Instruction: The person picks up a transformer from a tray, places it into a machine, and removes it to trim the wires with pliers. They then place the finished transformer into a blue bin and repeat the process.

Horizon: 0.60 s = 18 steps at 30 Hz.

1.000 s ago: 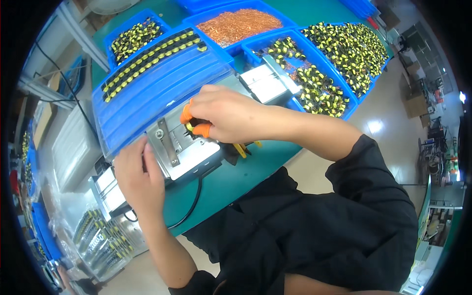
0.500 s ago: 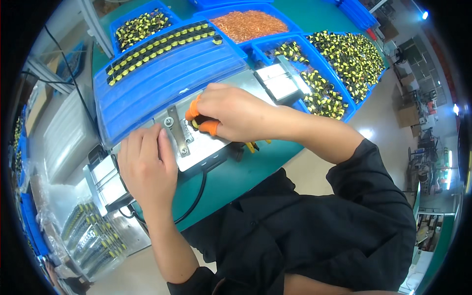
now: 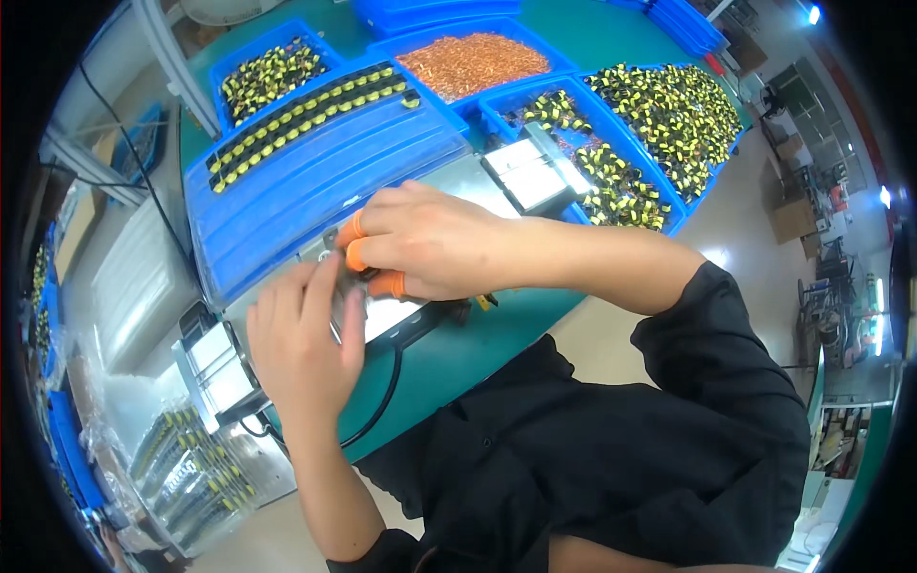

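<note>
My right hand [image 3: 435,244], with orange finger cots on its fingertips, is closed over the metal fixture [image 3: 468,181] in front of me. Its fingers pinch a small dark part [image 3: 364,274], which is mostly hidden under the fingertips. My left hand [image 3: 304,339] lies at the left of the fixture, fingers stretched and thumb apart. Its index finger and thumb come close to the right fingertips; whether they touch the part cannot be made out. Behind the fixture, a blue tray [image 3: 296,210] carries rows of black-and-yellow parts [image 3: 306,119] along its far side.
Blue bins of loose black-and-yellow parts [image 3: 669,119] stand at the right and far left. Another holds copper-coloured pieces [image 3: 473,62]. Metal blocks [image 3: 535,172] flank the fixture. A black cable [image 3: 390,382] hangs at its front. Bagged parts [image 3: 191,468] lie at lower left.
My left hand has shifted slightly right and down, its thumb now beside the right fingertips. The right hand has moved a little left and down, covering the part and the fixture's bar.
</note>
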{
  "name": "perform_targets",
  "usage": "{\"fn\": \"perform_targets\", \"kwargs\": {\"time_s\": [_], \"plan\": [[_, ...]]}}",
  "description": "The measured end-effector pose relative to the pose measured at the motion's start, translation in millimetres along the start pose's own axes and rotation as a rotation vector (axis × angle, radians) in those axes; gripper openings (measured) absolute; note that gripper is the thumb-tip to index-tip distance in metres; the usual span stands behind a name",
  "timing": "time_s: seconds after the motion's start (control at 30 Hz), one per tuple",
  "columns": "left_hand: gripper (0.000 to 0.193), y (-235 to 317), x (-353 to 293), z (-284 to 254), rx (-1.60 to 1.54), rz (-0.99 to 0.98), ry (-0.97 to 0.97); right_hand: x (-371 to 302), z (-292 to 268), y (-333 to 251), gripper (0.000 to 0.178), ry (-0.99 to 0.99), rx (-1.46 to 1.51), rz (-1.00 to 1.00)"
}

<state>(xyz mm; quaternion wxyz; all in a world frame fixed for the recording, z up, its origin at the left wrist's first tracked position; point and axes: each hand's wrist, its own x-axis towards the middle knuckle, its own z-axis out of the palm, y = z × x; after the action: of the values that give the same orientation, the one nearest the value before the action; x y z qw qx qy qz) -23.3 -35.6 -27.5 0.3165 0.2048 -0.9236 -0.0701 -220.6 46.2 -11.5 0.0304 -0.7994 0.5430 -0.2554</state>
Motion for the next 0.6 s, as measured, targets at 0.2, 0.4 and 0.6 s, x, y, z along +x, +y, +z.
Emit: {"fn": "perform_targets", "kwargs": {"time_s": [0.2,0.4,0.6], "plan": [[0.044,6.6,5.0,-11.4,0.022,0.103,-0.204,-30.8,-60.1,31.2,0.025,0.401,-0.091,0.142],[0.038,6.8,9.8,-11.7,0.038,0.096,-0.250,-95.6,-95.1,83.3,0.025,0.620,-0.014,0.604],[0.036,10.2,17.4,-12.2,0.023,0.133,-0.252,-181.3,-107.4,172.4,0.025,0.560,-0.045,0.940]]}}
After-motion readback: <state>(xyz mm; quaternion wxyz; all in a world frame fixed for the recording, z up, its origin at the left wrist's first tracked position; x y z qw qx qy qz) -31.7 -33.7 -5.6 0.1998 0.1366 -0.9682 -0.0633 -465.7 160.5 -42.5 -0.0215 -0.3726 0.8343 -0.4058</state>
